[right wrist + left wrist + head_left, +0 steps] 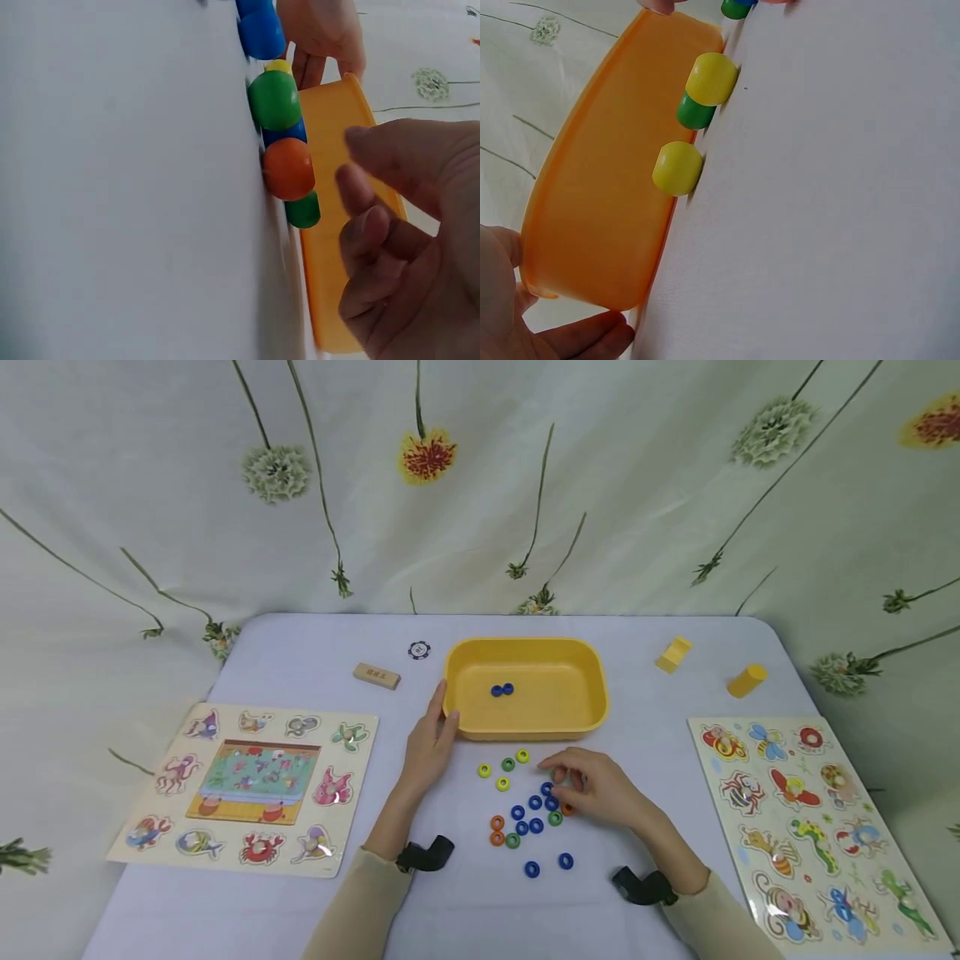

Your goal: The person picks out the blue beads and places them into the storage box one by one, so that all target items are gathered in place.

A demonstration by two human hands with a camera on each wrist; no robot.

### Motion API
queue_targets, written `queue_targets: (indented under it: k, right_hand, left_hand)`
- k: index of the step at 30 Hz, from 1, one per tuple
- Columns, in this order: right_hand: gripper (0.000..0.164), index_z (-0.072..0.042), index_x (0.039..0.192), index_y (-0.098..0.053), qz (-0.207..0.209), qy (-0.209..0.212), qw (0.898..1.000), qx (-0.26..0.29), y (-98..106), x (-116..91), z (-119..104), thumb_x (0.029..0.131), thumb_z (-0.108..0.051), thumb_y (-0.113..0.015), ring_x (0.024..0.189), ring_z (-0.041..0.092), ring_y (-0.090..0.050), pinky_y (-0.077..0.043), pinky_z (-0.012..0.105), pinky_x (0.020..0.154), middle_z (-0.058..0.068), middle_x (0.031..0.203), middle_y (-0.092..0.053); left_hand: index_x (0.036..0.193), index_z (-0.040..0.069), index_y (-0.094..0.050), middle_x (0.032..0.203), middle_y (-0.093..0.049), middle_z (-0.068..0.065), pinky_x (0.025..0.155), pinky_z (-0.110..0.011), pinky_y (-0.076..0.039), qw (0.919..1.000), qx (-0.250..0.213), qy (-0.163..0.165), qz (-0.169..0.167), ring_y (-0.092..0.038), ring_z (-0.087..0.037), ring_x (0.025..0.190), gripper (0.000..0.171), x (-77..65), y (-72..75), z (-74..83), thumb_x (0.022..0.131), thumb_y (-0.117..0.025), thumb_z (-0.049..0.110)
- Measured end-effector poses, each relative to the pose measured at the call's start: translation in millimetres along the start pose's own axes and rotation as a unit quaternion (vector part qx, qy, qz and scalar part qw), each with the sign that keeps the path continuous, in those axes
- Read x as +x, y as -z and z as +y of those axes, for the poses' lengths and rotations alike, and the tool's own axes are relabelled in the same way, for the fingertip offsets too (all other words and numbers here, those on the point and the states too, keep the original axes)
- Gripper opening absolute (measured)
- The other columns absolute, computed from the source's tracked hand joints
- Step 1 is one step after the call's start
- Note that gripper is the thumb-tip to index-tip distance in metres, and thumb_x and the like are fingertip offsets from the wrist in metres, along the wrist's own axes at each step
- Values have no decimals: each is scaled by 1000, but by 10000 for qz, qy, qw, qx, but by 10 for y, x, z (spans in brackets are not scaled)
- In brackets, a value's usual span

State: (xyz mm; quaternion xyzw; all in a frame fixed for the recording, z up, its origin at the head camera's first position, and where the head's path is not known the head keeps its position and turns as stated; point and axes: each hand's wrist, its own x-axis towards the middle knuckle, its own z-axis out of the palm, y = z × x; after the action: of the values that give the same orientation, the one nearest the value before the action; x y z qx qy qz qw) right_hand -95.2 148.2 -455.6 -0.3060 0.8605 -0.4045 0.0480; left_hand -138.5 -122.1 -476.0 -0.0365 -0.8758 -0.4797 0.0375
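A yellow tray [525,732] stands at the table's far middle with two blue beads [507,689] inside. My left hand [427,750] rests against the tray's left end, fingers fairly straight along the wall and thumb by the near corner. In front of the tray lie loose ring-shaped beads: several blue ones [536,826], yellow ones [502,784], green ones [512,841] and orange ones [497,838]. Low over their right side hovers my right hand [603,787]. In the right wrist view its thumb and forefinger are parted, with nothing between them, beside an orange bead [289,169].
Picture puzzle boards lie at left [352,793] and right [720,793]. A wooden block [377,676] and a round chip [419,650] sit left of the tray. Farther right are a yellow block [673,655] and a yellow cylinder [747,681]. Flowered cloth hangs behind the table.
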Motion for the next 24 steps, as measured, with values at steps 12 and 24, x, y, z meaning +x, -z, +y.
queue_targets:
  k: [12,24]
  right_hand:
    - [26,-25,100,-66,-310,-285,9945,-958,-107,-7,133,75,-19,-69,66,4,-45,-38,18,57,-14,79,-53]
    - [21,-16,94,-65,609,193,9979,32,227,235,-51,74,-12,-70,57,9,-43,-36,20,47,-6,74,-54]
  left_hand:
    - [143,31,-11,145,-25,4,108,-37,-20,9999,61,-85,32,-23,-15,133,54,2,-5,-5,94,-33,41]
    - [143,29,-11,146,-24,4,108,-38,-20,10000,44,-63,-25,-23,-15,133,54,2,-7,12,95,-33,39]
